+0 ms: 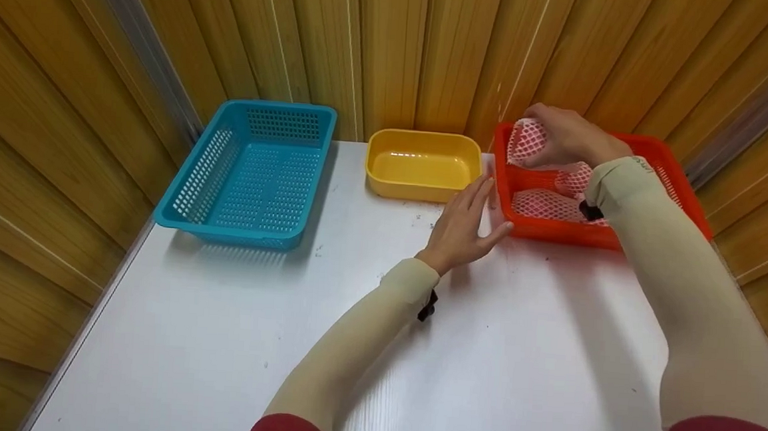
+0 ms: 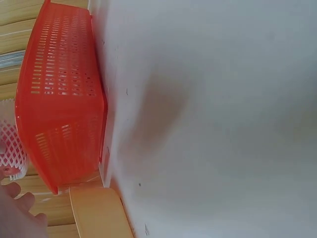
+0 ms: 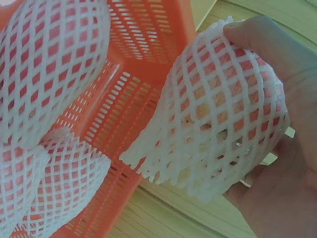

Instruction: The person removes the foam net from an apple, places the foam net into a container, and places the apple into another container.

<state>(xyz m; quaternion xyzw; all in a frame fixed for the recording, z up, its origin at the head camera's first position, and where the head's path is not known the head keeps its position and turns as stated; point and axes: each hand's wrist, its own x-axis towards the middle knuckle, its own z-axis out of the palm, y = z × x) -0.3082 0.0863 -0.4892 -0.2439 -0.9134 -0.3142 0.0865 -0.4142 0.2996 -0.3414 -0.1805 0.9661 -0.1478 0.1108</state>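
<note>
My right hand [image 1: 567, 137] grips a reddish fruit in a white foam net [image 1: 527, 141], held at the back-left rim of the red basket [image 1: 556, 231]. In the right wrist view, thumb and fingers curl round the netted fruit [image 3: 218, 104], whose skin shows red and yellowish through the mesh. Several more netted fruits [image 3: 54, 64] lie inside the basket, partly hidden by my right arm in the head view. Fingers extended and thumb spread, my left hand [image 1: 459, 232] holds nothing. It hovers between the yellow tray and the basket's front-left corner.
The yellow plastic tray [image 1: 425, 192] stands at the back middle, with nothing inside. Further left is an empty blue perforated basket [image 1: 256, 237]. Wood-panelled walls [image 1: 394, 49] close off the back and sides of the white table [image 1: 215, 352].
</note>
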